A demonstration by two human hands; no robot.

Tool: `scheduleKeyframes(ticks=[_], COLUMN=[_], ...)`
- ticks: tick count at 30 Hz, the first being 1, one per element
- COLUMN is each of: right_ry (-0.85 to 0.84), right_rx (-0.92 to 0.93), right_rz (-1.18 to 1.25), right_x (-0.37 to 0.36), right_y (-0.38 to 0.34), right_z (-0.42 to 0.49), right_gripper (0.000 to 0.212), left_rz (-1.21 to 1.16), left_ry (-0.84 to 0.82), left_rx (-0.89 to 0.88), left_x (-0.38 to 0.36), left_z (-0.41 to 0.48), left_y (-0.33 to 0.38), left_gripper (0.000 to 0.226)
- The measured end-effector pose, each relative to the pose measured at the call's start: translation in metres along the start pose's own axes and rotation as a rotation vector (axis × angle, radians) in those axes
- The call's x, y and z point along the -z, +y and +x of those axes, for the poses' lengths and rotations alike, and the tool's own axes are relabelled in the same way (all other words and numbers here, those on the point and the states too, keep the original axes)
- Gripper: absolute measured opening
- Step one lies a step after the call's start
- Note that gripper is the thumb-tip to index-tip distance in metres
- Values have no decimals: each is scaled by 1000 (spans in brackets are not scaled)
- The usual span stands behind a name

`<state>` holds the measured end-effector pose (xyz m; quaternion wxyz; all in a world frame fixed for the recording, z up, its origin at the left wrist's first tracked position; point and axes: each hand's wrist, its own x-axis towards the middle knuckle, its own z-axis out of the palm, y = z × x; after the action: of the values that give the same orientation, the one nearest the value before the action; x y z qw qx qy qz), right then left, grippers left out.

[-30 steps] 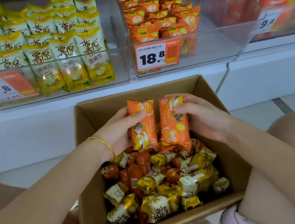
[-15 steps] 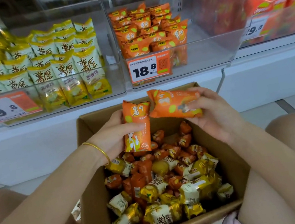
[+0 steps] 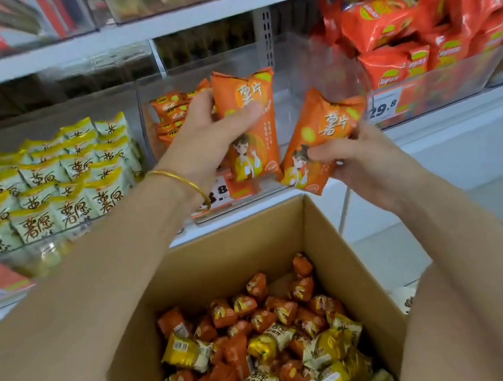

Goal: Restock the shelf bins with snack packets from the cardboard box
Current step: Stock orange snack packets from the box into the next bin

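In the head view, the left hand [image 3: 210, 137] grips one orange packet [image 3: 247, 117] upright at the front of the clear bin [image 3: 292, 106]. The right hand [image 3: 356, 161] pinches a second packet [image 3: 318, 138], tilted, by its lower end, both above the cardboard box [image 3: 251, 234]. That end pinch looks weak: the slick packet may slip, or catch the bin's front wall going in.

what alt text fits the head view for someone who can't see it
A person's left hand holds an orange snack packet upright and the right hand holds a second orange packet tilted, both in front of a clear shelf bin holding similar packets. Below, an open cardboard box holds loose orange and yellow packets.
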<state>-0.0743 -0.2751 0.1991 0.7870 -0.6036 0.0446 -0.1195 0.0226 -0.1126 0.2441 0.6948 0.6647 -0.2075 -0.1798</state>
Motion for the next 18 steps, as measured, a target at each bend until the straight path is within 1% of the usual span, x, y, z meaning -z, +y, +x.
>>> scheduleKeyframes(ticks=[3,4,6,7,8,10,11,13,14,16,18], right_ry=[42,28,-42,-81,-132,-262,-322,-383,-398,-397,-372], right_rx=[106,104,39,7,-9,-42,-66,-103,-111,-104,-84], right_rz=[63,120,242,249,203,20,-72,-221,-259,-282,-303], right_x=[15,19,25,27,28,26,23,21,22,27,31], right_y=[-32,-40,-50,-52,-53,-47,-43,-40,-40,-40,-38], right_z=[36,46,62,70,76,89,95,104,109,114,117], right_gripper=[37,38,36,40,48,77,82,68,65,67,69], left_rz=[28,47,95,117,139,233,311,454,506,605,806], left_ry=[23,37,73,80,85,98,100,93,80,23,-42], left_rx=[-88,-103,-116,-116,-115,-148,-176,-204,-199,-178,-202], left_x=[-11,-12,-12,-13,-13,-15,-17,-18,-16,-11,-4], left_z=[33,41,55,60,64,71,72,74,75,77,78], left_y=[12,11,5,0,-7,-17,-20,-22,-22,-21,-21], left_gripper=[54,54,53,50,45,40,40,40,39,43,41])
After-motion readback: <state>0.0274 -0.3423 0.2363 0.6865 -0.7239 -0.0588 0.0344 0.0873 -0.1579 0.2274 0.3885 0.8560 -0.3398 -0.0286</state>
